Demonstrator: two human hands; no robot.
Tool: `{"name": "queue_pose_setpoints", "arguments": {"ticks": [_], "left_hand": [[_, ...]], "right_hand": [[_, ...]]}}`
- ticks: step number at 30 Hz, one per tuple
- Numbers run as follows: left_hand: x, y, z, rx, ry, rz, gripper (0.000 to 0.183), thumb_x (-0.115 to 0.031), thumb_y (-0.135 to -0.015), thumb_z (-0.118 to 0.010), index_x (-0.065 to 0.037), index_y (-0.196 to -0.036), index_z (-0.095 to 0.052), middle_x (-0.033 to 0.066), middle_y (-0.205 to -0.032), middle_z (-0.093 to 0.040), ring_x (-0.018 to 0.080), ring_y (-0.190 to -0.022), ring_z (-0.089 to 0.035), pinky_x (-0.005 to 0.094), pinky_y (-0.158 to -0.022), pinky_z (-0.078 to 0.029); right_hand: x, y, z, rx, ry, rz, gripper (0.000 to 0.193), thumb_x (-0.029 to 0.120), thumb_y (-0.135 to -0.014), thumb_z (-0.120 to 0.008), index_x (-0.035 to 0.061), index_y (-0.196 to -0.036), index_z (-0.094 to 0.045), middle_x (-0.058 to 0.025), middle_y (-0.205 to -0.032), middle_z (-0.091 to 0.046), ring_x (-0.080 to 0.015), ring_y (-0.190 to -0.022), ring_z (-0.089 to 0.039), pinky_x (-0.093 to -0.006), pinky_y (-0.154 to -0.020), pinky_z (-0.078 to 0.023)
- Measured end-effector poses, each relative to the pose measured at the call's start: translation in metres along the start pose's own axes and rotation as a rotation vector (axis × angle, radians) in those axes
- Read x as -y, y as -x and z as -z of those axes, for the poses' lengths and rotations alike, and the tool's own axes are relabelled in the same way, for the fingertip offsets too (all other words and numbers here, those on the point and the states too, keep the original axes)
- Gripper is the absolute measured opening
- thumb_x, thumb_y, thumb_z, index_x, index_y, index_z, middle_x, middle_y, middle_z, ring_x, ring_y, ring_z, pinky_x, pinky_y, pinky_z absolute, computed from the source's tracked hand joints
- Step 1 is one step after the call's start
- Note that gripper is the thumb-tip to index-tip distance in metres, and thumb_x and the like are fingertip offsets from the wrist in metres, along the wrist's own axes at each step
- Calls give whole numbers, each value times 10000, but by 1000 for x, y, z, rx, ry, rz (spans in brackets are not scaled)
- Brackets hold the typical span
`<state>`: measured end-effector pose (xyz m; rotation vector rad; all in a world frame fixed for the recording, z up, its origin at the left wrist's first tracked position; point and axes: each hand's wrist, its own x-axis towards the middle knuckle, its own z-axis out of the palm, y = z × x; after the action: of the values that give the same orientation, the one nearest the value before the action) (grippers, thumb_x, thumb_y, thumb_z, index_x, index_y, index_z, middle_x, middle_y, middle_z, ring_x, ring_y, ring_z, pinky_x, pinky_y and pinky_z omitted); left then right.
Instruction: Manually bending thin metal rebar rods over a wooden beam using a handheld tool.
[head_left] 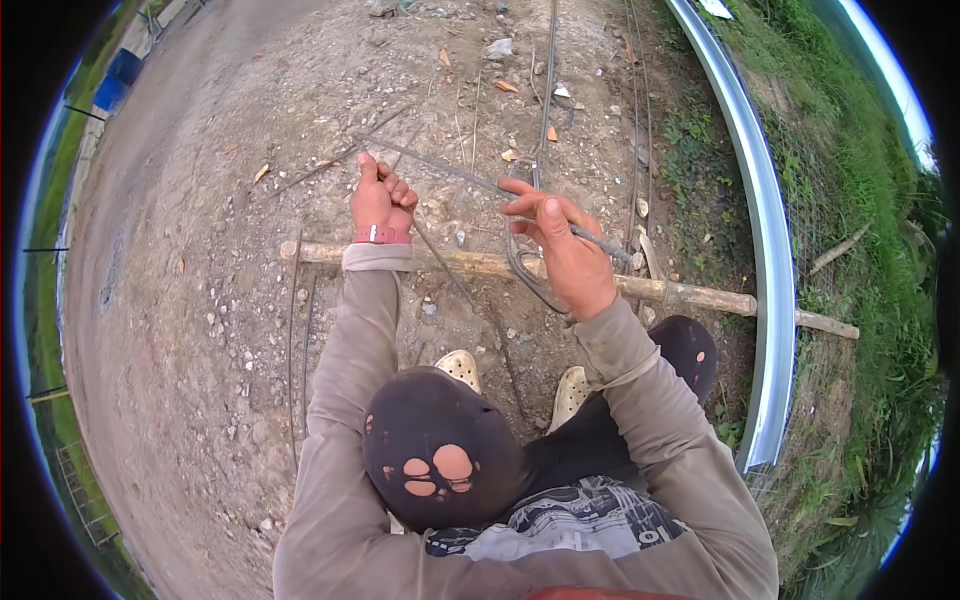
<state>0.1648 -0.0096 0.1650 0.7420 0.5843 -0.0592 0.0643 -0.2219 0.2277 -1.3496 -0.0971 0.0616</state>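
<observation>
Right hand pinches a dark metal rod loosely between thumb and fingers near its four o'clock end, probably so it can still turn. Toward ten o'clock the rod runs past the left hand, curled closed on something I cannot make out. Below both, a wooden pole spans nine to four o'clock, perhaps propping the steel channel, curving from one o'clock to past four, off the ground.

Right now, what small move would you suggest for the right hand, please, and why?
I would probably have the right hand curl its fingers more firmly around the thin dark rod: they look partly extended, while the rod reaches well past them leftward.
</observation>
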Motion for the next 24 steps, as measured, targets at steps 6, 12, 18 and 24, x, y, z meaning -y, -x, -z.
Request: {"name": "queue_pose_setpoints", "arguments": {"ticks": [6, 12, 18, 24], "left_hand": [[-6, 15, -7, -25, 269, -22, 392, -429, -913, -440, -115, -678, -438, -11, -559, -381, 129, -516, -376, 315, -567, -421], [-22, 16, 3, -117, 441, -127, 435, -423, -910, -417, -59, -676, -446, 107, -752, -555, 315, -878, -586, 574, -877, -453], [-25, 9, 11, -76, 449, -218, 428, -410, -934, -366, -60, -703, -449, 116, -782, -561, 269, -827, -585, 471, -802, -507], [-52, 11, 37, -152, 346, -328, 411, -407, -939, -366, -72, -715, -446, 106, -767, -556, 229, -742, -561, 403, -723, -506]], "right_hand": [[-26, 10, 2, -122, -573, -390, 407, 403, -934, -411, 56, -1122, -509, -51, -1034, -538, -132, -756, -484, -280, -659, -413], [-42, 16, 4, 6, -1049, -585, 366, 404, -935, -406, 159, -1203, -451, 7, -818, -538, -95, -631, -442, -241, -524, -375], [-50, 23, -2, -86, -994, -810, 346, 334, -938, -439, 170, -1241, -423, 24, -726, -457, -53, -559, -375, -174, -423, -316], [-51, 25, 39, -112, -319, -824, 331, 81, -890, -451, 109, -1220, -461, -25, -766, -545, -90, -651, -512, -222, -484, -408]]}}
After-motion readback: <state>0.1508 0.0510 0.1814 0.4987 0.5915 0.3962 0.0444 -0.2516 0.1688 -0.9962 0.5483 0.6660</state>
